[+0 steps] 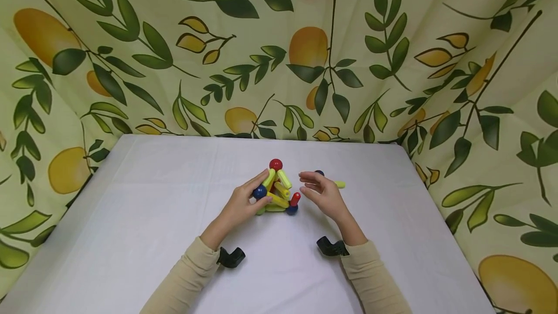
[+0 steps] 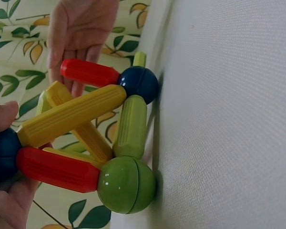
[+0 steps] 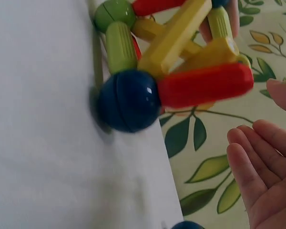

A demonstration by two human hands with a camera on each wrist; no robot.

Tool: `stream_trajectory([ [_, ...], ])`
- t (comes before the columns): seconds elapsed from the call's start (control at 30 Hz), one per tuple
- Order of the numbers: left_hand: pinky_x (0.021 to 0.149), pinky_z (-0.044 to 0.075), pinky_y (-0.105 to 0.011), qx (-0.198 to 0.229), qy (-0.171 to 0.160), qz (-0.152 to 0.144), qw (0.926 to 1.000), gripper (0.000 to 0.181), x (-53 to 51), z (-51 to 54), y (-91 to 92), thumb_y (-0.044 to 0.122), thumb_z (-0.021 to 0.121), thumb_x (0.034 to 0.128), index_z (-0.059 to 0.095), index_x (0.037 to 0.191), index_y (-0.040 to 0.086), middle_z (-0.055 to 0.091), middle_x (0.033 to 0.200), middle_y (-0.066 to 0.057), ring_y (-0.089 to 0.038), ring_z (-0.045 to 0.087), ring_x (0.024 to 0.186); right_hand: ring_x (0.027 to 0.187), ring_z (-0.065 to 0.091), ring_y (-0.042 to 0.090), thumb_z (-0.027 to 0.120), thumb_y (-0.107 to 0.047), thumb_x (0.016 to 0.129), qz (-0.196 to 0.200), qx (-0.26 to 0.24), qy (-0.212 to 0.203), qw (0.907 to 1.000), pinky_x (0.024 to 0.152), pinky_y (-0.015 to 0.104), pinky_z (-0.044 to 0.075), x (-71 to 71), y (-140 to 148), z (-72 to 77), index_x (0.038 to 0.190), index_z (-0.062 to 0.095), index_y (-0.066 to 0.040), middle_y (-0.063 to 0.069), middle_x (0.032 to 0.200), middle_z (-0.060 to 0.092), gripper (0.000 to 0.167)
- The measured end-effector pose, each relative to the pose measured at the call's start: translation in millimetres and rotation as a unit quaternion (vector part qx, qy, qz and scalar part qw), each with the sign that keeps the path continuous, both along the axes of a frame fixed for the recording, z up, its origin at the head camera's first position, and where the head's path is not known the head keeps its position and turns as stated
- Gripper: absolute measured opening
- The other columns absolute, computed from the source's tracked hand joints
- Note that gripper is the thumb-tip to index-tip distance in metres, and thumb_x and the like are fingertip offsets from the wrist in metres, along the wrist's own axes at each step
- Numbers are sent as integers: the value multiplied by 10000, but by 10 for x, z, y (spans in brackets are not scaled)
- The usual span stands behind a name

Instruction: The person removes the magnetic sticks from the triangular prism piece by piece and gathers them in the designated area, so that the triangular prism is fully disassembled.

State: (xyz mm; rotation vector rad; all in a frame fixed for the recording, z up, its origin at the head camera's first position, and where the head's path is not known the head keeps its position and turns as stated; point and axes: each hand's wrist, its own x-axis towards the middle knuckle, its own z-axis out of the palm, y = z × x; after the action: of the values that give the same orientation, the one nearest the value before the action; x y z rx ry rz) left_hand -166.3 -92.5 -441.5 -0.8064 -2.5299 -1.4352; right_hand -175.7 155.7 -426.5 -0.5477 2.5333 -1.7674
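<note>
A frame of magnetic building rods and balls stands on the table, a red ball [image 1: 275, 164] at its top. At its left side my left hand [image 1: 237, 202] holds a blue ball [image 1: 259, 191] between thumb and fingers. A yellow rod [image 2: 74, 114] runs from that ball to a lower blue ball [image 2: 139, 85] on the tabletop, from which a red rod [image 1: 295, 199] sticks up with a free end. Low in the frame sits a green ball [image 2: 126, 185]. My right hand [image 1: 324, 195] hovers just right of the frame, apart from it, fingers extended and holding nothing.
Behind the right hand lie a loose lime rod [image 1: 340, 184] and another blue ball [image 1: 320, 172], both partly hidden. Black wrist mounts [image 1: 232, 257] sit by both sleeves. A white-covered table [image 1: 131, 236] reaches back to a leaf-patterned curtain [image 1: 261, 62].
</note>
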Motion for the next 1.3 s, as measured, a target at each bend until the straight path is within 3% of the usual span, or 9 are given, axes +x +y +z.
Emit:
stream_trajectory([
  [0.23, 1071, 374, -380, -11, -27, -16, 10000, 643, 4, -17, 0, 180, 693, 869, 406, 1426, 36, 403, 1474, -141, -277, 410, 1344, 1168, 558, 369, 628, -75, 904, 260, -64, -198, 9994, 989, 429, 481, 55, -139, 7, 1249, 530, 58, 244, 1265, 561, 382],
  [0.3, 1074, 371, -385, -18, 9, -19, 10000, 641, 6, -14, 1, 177, 694, 869, 409, 1424, 32, 407, 1472, -140, -279, 413, 1342, 1165, 554, 388, 621, -38, 898, 286, -13, -288, 9992, 986, 466, 475, 99, -197, 89, 1255, 515, 87, 254, 1261, 557, 392],
  [0.57, 1066, 380, -385, -21, 115, -40, 9999, 638, 2, -23, 5, 170, 697, 865, 415, 1416, 16, 415, 1464, -152, -283, 423, 1335, 1141, 573, 349, 633, -54, 894, 336, 19, -208, 9992, 967, 445, 496, 94, -285, 105, 1278, 511, 67, 236, 1232, 584, 421],
  [0.97, 1060, 387, -381, 3, 70, -20, 10000, 636, 4, -11, 6, 169, 694, 868, 412, 1417, 13, 408, 1469, -146, -282, 425, 1333, 1112, 582, 322, 635, -57, 892, 10, -16, -435, 9991, 949, 401, 516, 93, -371, 152, 1248, 537, 53, 222, 1198, 600, 385],
  [1.3, 1058, 387, -376, 10, 76, -5, 10000, 639, 3, -2, -5, 172, 692, 870, 407, 1422, 22, 406, 1472, -143, -281, 420, 1337, 1090, 595, 295, 627, -51, 894, -307, -207, -594, 9975, 876, 203, 532, 76, -401, 141, 1238, 556, 37, 202, 1199, 602, 362],
])
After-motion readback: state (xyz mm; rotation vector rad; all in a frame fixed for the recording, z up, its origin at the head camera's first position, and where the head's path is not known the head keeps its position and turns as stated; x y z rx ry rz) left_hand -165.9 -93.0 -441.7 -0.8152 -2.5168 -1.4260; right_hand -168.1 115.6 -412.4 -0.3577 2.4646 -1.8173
